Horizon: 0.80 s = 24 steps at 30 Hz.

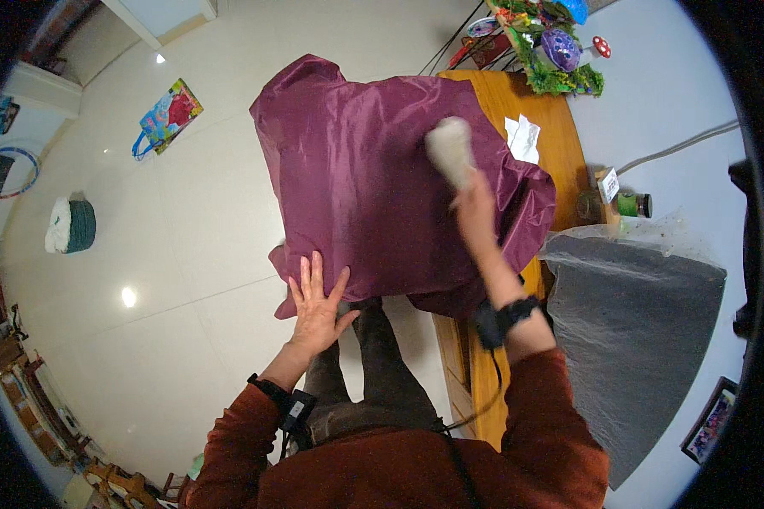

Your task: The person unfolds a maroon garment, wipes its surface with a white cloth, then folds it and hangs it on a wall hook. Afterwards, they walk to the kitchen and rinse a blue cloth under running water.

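Observation:
A shiny maroon cloth [356, 184] lies spread before me over a raised surface whose support is mostly hidden. My left hand [317, 312] rests palm down with spread fingers on the cloth's near left edge. In my right hand [474, 203] is a pale, blurred object [451, 146], wide at the far end and narrow where I grip it; its exact kind cannot be told. It is over the right part of the cloth, and whether it touches the fabric is unclear. The cloth bunches in folds at the right.
A wooden cabinet [547, 133] on the right bears a crumpled white tissue [523, 139]. Beyond are a mushroom-and-moss decoration [563, 54], a small jar [633, 205] and a grey sheet [636, 331]. A colourful bag [172, 118] and a green-and-white round item [70, 224] lie on the tiled floor.

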Tool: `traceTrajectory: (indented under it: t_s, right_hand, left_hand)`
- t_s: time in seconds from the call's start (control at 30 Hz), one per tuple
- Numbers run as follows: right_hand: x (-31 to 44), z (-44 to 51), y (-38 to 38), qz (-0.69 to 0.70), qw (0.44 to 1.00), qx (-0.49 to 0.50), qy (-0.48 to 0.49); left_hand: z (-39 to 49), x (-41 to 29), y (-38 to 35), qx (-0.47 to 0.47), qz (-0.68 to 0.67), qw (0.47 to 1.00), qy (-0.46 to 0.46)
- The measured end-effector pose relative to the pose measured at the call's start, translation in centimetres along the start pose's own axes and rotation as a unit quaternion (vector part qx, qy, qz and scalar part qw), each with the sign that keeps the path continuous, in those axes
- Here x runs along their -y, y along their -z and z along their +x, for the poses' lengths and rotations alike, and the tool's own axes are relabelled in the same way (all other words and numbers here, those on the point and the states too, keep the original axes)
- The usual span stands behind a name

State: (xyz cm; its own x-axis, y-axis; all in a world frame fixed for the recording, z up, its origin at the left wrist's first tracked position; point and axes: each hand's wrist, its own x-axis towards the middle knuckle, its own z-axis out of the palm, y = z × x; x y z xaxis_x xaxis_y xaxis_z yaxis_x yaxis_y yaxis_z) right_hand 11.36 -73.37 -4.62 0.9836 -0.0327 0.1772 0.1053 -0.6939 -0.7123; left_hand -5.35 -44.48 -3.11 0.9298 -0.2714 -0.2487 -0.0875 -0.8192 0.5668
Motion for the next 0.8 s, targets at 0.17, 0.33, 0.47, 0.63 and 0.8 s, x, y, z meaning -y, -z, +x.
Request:
traceTrajectory:
  t_s: [0.17, 0.33, 0.47, 0.63, 0.8]
  right_hand:
    - [1.0, -0.5, -2.1, -0.115, 0.989, 0.034, 0.091]
    - [-0.3, 6.2, 1.4, 0.045, 0.984, -0.128, -0.115]
    - [9.0, 0.6, -1.2, -0.015, 0.989, 0.070, 0.130]
    - [14.1, -1.9, -4.0, -0.012, 0.943, 0.202, 0.266]
    - [5.5, 5.7, -4.6, -0.218, 0.973, -0.037, -0.065]
  left_hand:
    - [0.2, 0.2, 0.2, 0.025, 0.002, 1.000, 0.010]
    - [0.0, 0.1, 1.2, 0.030, -0.004, 1.000, 0.004]
    - [-0.1, -0.1, 2.8, -0.035, -0.040, 0.999, 0.012]
    - [1.6, 2.6, 4.5, -0.247, -0.675, 0.615, 0.325]
    - [2.0, 6.0, 2.7, -0.251, -0.539, 0.763, 0.255]
